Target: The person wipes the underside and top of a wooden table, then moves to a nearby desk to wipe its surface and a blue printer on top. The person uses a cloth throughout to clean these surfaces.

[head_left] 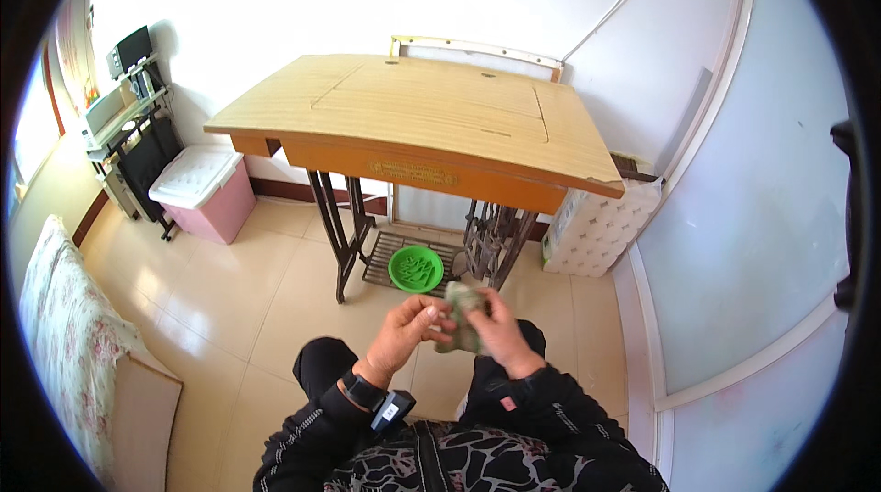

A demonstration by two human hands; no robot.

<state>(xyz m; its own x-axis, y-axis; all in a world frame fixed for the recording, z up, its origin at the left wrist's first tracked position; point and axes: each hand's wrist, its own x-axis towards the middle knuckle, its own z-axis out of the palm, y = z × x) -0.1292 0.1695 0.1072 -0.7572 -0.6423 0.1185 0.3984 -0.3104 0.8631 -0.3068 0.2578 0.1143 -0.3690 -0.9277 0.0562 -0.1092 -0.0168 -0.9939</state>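
A crumpled, mottled grey-green cloth-like bundle [465,302] is up in front of my lap. My right hand [502,334] is closed around its right side, thumb on top. At its left edge is my left hand [404,334], thumb and fingertips drawn together against the bundle. Whether those fingertips pinch a piece of it is hard to make out. Just beyond my hands, a round green bowl [393,272] holds several slim green pieces, too small to name. It rests on the slatted iron treadle [379,264] of an old sewing machine table [413,106].
A pink storage box [216,212] with a white lid stands left of the table, beside a small rack [138,116] of equipment. White patterned packs [596,230] lean at the right, near a frosted partition [743,217]. A flower-patterned cover [73,336] drapes furniture at left.
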